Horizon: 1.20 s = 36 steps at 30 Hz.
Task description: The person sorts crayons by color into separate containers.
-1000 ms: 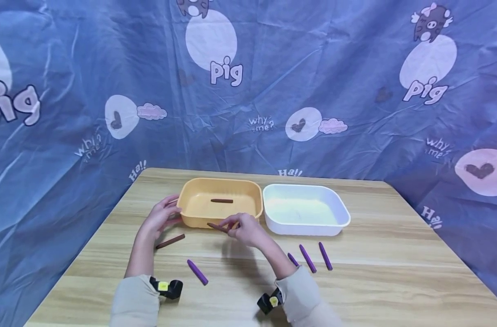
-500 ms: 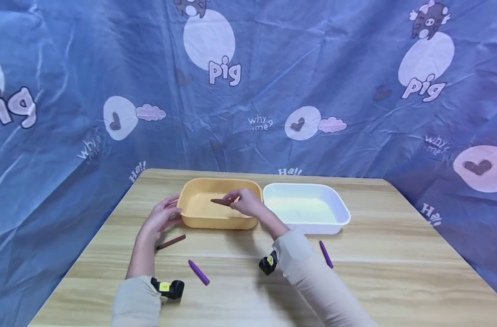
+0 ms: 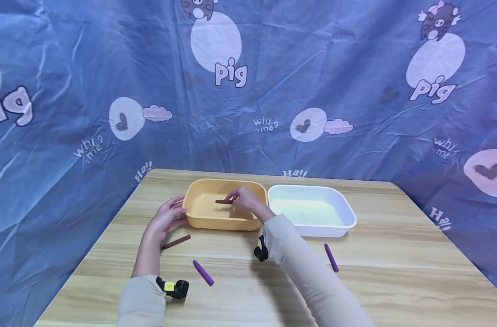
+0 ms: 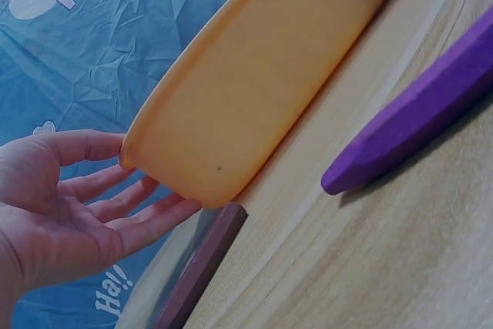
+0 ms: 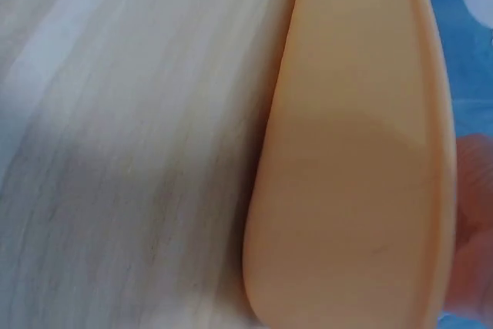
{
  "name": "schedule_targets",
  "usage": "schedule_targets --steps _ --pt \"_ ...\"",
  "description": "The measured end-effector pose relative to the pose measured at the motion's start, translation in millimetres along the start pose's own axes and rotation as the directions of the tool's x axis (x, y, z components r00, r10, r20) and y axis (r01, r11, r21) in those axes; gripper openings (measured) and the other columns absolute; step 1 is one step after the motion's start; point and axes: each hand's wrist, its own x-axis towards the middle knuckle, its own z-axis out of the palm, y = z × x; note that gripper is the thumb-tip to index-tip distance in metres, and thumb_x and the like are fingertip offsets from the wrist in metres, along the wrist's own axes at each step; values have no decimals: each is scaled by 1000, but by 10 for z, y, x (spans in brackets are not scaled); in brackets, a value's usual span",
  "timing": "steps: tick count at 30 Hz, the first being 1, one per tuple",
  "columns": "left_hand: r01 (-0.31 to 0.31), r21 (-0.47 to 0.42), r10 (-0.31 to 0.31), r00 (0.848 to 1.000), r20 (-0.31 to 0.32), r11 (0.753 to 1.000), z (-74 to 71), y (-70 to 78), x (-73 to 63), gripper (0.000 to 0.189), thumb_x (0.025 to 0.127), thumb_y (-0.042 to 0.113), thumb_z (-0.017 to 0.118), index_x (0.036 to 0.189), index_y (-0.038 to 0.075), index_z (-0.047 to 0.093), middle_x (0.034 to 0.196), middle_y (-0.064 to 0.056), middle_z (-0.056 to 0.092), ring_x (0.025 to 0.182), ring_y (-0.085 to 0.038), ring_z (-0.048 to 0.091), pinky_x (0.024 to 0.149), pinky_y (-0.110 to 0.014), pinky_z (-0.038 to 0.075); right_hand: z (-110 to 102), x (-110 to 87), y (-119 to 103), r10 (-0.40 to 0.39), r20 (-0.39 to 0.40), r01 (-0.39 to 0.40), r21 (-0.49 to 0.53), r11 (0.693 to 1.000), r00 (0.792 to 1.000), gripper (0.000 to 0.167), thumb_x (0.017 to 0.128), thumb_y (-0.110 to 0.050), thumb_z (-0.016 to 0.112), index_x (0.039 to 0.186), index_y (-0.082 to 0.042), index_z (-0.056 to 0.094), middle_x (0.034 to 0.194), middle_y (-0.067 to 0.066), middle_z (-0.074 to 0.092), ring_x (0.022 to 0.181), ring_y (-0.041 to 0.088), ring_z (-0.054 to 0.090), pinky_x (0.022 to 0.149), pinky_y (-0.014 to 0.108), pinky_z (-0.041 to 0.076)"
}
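Note:
My left hand rests its extended fingertips against the left end of the orange plastic tub; the left wrist view shows the fingers spread along its rim and wall. Inside that tub, my right hand pinches a brown crayon low over the bottom, its right end hidden by the fingers. In the right wrist view the tub wall hides most of the hand. Another brown crayon lies on the table beside my left hand.
A white tub stands directly right of the orange one. One purple crayon lies between my forearms, another purple crayon in front of the white tub. My right sleeve crosses the wooden table. Patterned blue cloth hangs behind.
My right hand has carried the brown crayon from the orange tub's front rim to its inside and lowered it. My left hand stays at the tub's end. The right sleeve now covers some purple crayons.

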Motion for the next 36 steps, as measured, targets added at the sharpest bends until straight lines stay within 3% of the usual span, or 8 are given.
schedule_targets --steps 6,17,29,33,34,36 --pt "-3 1 3 1000 10 1000 29 -11 -1 58 91 -4 42 144 -3 17 144 -26 23 123 -43 34 91 -43 41 70 35 74 52 11 -51 -31 998 999 31 75 7 56 95 -10 73 80 3 63 75 17 53 69 27 42" --pt "-11 -7 11 1000 7 1000 51 -31 17 57 91 -5 43 143 -4 19 143 -26 25 123 -42 34 90 -42 43 186 40 109 43 33 -41 -78 996 999 34 77 7 51 95 -10 73 88 4 64 79 19 53 65 26 39" --pt "2 -12 -2 1000 -9 1000 23 -22 4 59 90 -5 44 143 -2 18 144 -25 24 123 -42 33 91 -43 42 216 62 105 39 32 -35 -103 994 999 33 75 6 53 95 -11 73 78 1 61 72 17 51 61 25 39" --pt "-2 -5 2 1000 1 1000 0 -29 12 59 91 -4 44 144 -2 18 144 -25 23 123 -42 34 91 -43 41 166 113 99 70 48 -67 -51 996 996 30 77 6 56 96 -11 72 82 2 63 78 17 56 68 28 44" --pt "-4 -4 4 1000 4 1000 -6 -30 15 59 91 -4 44 144 -2 18 144 -25 23 123 -42 34 91 -43 41 196 187 203 19 28 -18 -13 1000 999 29 76 3 57 95 -12 72 81 0 63 76 15 56 67 26 44" --pt "-8 -5 8 1000 11 1000 -18 -32 19 59 91 -4 44 144 -2 18 144 -25 23 123 -42 34 91 -43 41 161 243 220 6 28 -7 29 1000 1000 28 76 3 59 95 -12 72 85 1 65 80 15 59 72 28 46"
